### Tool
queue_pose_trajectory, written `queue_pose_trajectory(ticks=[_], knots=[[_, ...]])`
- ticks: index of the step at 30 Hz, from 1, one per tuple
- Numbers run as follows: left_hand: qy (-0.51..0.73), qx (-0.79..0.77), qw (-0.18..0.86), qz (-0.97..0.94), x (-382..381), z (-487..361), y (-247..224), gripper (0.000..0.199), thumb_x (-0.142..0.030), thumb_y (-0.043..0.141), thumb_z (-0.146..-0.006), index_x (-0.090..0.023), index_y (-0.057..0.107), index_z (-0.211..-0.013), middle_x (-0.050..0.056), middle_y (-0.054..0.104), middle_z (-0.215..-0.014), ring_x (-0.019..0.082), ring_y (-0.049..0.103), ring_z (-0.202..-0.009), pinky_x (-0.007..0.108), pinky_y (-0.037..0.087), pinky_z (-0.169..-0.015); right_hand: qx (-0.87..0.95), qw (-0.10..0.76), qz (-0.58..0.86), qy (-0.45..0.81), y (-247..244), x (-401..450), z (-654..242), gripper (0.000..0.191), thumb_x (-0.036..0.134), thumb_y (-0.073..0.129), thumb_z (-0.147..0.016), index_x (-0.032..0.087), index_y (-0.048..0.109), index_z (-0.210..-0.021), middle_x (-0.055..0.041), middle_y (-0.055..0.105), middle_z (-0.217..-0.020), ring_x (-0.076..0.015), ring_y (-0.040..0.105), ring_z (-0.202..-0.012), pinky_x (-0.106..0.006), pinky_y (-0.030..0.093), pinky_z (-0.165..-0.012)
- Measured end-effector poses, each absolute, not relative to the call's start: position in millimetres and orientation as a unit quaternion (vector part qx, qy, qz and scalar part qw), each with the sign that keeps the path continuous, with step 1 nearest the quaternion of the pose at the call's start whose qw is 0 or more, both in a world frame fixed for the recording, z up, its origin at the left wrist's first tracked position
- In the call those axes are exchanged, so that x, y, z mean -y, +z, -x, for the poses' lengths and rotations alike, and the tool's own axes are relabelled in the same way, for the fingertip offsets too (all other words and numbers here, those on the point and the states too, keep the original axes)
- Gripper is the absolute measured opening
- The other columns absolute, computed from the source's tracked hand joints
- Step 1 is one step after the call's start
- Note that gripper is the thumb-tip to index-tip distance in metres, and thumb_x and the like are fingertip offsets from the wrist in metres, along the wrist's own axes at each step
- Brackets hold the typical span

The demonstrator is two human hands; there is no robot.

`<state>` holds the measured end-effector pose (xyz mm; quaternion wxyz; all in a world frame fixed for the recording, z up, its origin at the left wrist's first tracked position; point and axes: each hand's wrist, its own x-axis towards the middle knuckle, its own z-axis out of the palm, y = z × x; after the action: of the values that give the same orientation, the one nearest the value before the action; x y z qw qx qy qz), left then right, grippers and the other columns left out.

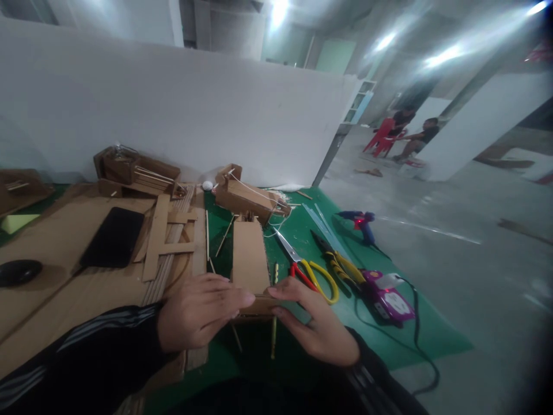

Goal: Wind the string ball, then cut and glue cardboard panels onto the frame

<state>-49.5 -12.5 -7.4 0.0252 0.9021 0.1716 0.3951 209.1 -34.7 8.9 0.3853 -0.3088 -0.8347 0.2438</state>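
Between my two hands lies a long cardboard piece (250, 253), its near end bent or joined to a narrow cardboard strip (256, 306). My left hand (201, 311) has its fingers pressed together at the left of that near end. On the other side my right hand (313, 323) pinches the strip between thumb and fingers. Thin wooden sticks stick out beneath, and a yellow patterned stick (273, 340) passes beside my right fingertips. Scissors (306, 265) with red and yellow handles lie just beyond my right hand.
Pliers (339, 262), a blue glue gun (360, 223) and a purple power strip (386, 300) with a cable lie at right. Cardboard models (250, 196) stand at the back. A black tablet-like slab (113, 237) and a mouse (19, 272) lie left. People sit far off.
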Motion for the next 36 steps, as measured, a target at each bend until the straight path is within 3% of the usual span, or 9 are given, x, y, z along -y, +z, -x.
queue_pose_trajectory(ticks=[14, 36], knots=[[0.39, -0.176, 0.08, -0.901, 12.0, 49.7, -11.0, 0.04, -0.006, 0.054, -0.086, -0.015, 0.058, -0.125, 0.011, 0.075, -0.104, 0.021, 0.067, -0.1, 0.039, 0.056, -0.088, 0.848, 0.349, 0.342, 0.203, 10.9, 33.8, -211.5, 0.025, 0.013, 0.056, -0.091, 0.021, 0.058, -0.115, -0.0081, 0.069, -0.099, -0.02, 0.065, -0.09, -0.031, 0.054, -0.076], [0.382, -0.187, 0.135, -0.895, 14.4, 51.1, -10.1, 0.035, -0.011, 0.053, -0.091, -0.019, 0.06, -0.125, 0.009, 0.073, -0.099, 0.017, 0.068, -0.092, 0.041, 0.052, -0.099, 0.854, 0.35, 0.353, 0.156, 10.3, 38.0, -211.8, 0.022, 0.015, 0.057, -0.091, 0.021, 0.06, -0.113, -0.0075, 0.073, -0.095, -0.0195, 0.066, -0.082, -0.032, 0.053, -0.075]])
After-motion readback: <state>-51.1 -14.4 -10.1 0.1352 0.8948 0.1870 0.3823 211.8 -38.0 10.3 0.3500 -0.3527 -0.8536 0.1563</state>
